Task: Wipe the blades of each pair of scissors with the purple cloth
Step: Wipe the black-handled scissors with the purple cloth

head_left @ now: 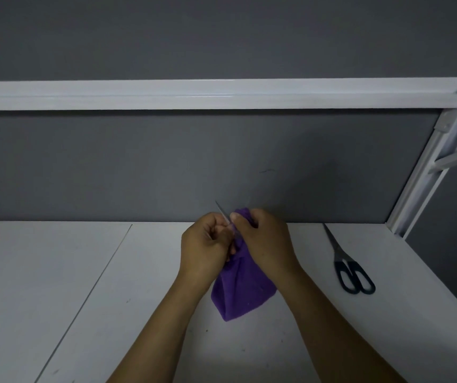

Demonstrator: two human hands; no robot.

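Over the middle of the white table, my left hand [206, 244] grips a small pair of scissors [222, 212]; only a thin silver blade sticks up and to the left from between my hands, and its handles are hidden. My right hand [266, 239] holds the purple cloth [242, 291] bunched against the blade, and the rest of the cloth hangs down between my forearms. A second pair of scissors [346, 264] with dark handles lies closed on the table to the right, blades pointing away from me, apart from both hands.
The white table [56, 272] has a seam running diagonally on its left side. A grey partition wall [166, 167] with a white rail stands right behind it. A white metal frame [429, 175] rises at the back right corner.
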